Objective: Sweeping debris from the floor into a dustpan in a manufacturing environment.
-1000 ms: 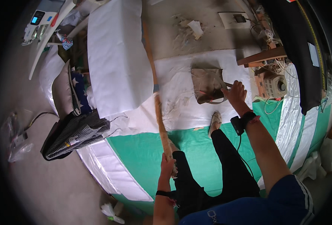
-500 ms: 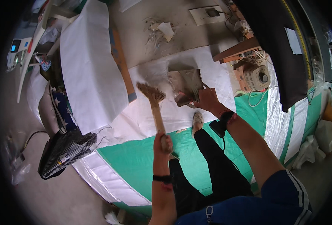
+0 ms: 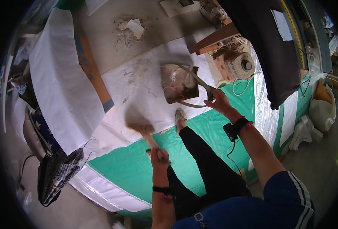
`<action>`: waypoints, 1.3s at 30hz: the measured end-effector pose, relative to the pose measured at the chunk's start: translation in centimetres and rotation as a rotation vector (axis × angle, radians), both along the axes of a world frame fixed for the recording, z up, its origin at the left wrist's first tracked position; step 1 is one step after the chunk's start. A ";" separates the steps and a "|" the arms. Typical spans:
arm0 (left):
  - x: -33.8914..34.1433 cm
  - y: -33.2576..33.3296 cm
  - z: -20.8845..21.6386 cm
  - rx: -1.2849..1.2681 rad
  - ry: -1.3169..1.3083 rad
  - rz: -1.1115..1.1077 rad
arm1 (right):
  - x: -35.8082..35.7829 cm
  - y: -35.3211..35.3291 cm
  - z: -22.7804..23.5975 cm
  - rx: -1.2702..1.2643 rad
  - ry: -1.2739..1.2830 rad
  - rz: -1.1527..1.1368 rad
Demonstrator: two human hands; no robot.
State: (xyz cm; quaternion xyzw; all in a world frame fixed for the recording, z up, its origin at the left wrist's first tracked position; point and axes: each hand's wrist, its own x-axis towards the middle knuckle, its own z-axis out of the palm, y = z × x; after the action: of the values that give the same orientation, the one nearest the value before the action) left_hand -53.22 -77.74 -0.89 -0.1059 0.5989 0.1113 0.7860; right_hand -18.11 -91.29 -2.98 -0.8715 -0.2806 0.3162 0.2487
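My left hand (image 3: 160, 157) is closed round the pale wooden handle of a short hand brush (image 3: 146, 131), its brown bristles smeared by motion over the near edge of the white sheet. A brown, box-shaped dustpan (image 3: 186, 82) is to the right of the brush, with some litter and a red strand inside. A flat strap handle loops from the dustpan to my right hand (image 3: 219, 102), whose fingers are bent round the loop. Whether the dustpan touches the sheet, I cannot tell.
Dark debris specks (image 3: 129, 78) dot the white sheet (image 3: 115, 86). Beyond lies a litter pile with a paper scrap (image 3: 135, 27). A white-covered board (image 3: 60, 76) stands left. On the right are a wooden leg (image 3: 214, 37), a beige dial box (image 3: 239, 65) and loose cables. Green sheeting (image 3: 115, 164) runs underfoot.
The brush has swung back toward me, off the middle of the white sheet. The dustpan's inside and strap handle now show more, and my right hand is farther from its body. The view has shifted.
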 end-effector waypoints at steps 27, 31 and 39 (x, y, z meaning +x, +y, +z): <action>19.9 22.6 3.2 0.492 0.030 -0.600 | 1.4 0.3 -1.3 -0.444 0.065 -0.133; 16.9 22.8 4.1 0.321 0.099 -0.777 | 1.1 -0.3 -1.1 -0.395 0.031 -0.262; 11.3 27.1 8.7 0.502 0.204 -1.387 | -6.6 -4.4 3.0 -0.311 0.051 -0.739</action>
State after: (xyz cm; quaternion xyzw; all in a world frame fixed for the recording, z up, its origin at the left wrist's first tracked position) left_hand -41.90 -50.64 7.77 0.4899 0.5549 -0.2676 0.6169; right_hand -24.68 -95.66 0.02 -0.9328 0.1091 0.2657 0.2175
